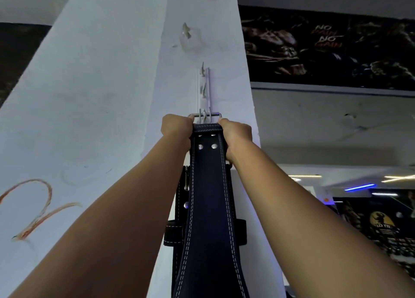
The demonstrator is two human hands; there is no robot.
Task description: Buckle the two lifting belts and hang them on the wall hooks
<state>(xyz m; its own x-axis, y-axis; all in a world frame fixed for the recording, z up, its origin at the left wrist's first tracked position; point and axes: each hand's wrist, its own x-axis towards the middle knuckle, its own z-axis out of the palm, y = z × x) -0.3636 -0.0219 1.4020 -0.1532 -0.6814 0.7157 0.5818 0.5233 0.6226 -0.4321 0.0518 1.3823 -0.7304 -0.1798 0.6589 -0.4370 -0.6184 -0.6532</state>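
Note:
A dark lifting belt (pixel 208 207) with white stitching hangs down the white pillar, its steel buckle (pixel 205 115) at the top. My left hand (pixel 176 129) grips the belt's top left edge and my right hand (pixel 235 136) grips its top right edge, both just below the buckle. The buckle sits over the lowest hook of a white hook rail (pixel 204 88). Behind this belt a second black belt (pixel 183 194) hangs against the pillar, mostly hidden.
Two clear stick-on hooks (pixel 188 37) sit higher on the pillar (pixel 101 95). A dark poster (pixel 325 46) covers the wall to the right. Orange scribble marks the pillar's left face. Ceiling lights glow at the right.

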